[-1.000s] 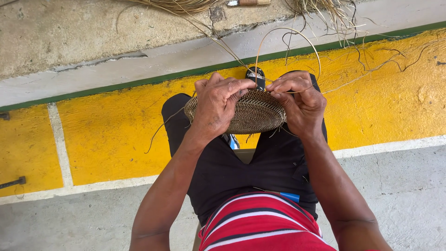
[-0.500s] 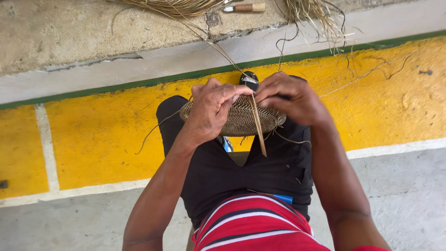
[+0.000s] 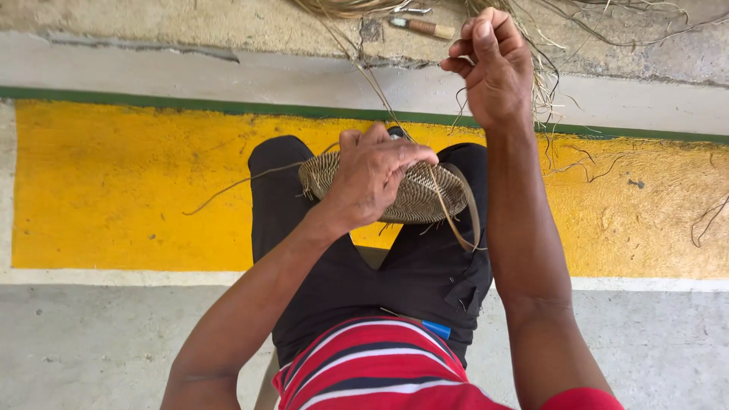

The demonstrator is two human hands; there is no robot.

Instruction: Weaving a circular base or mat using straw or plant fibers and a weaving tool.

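Now, in the head view, the left hand (image 3: 372, 178) clamps down over the woven basket (image 3: 414, 196), which rests on the lap above the yellow floor (image 3: 137, 190). The right hand (image 3: 493, 68), pressed against the basket half a second ago, has lifted far up and away, its fingers pinched on a thin strand (image 3: 380, 95) drawn taut from the weave. A wooden-handled tool (image 3: 424, 27) lies far off among loose fibres (image 3: 342, 7).

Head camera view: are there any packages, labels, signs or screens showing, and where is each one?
None in view: no package, label, sign or screen.
Nearest thing to one: painted floor marking, a yellow band edged green above and white below, under the woven basket that the left hand holds.
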